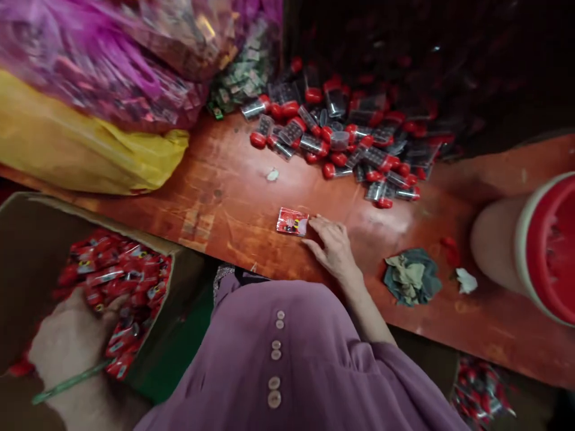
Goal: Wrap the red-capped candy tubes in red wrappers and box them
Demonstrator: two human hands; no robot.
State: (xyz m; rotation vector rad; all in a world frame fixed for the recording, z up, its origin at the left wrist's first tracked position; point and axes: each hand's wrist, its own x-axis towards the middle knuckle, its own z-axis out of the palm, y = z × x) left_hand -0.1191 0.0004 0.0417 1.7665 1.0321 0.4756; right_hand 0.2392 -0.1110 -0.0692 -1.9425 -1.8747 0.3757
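The right hand (330, 242) is resting palm-down and open on the red-brown desk (224, 197), its fingertips touching the edge of a small red packet (292, 221) that is lying flat just to the left of them. To handle this well, the fingers should be pinning the packet lightly against the wood and sliding it rather than pinching hard — it looks thin and likely to crumple.

The left hand (74, 341), a green bangle (67, 383) at its wrist, is reaching down into a cardboard box (27, 239) beside the desk and lying among a heap of similar red packets (121, 281); the blur is hiding whether it is closed on any, so I cannot tell.

Farther back on the desk, well apart from the right hand, a pile of red-capped clear tubes (341, 137) is spreading out. A crumpled cloth (411, 276) is lying near the right wrist, and a red-lidded container (534, 245) is lying on its side at the right — yellow (90, 149) and purple (112, 54) bags are filling the far left.
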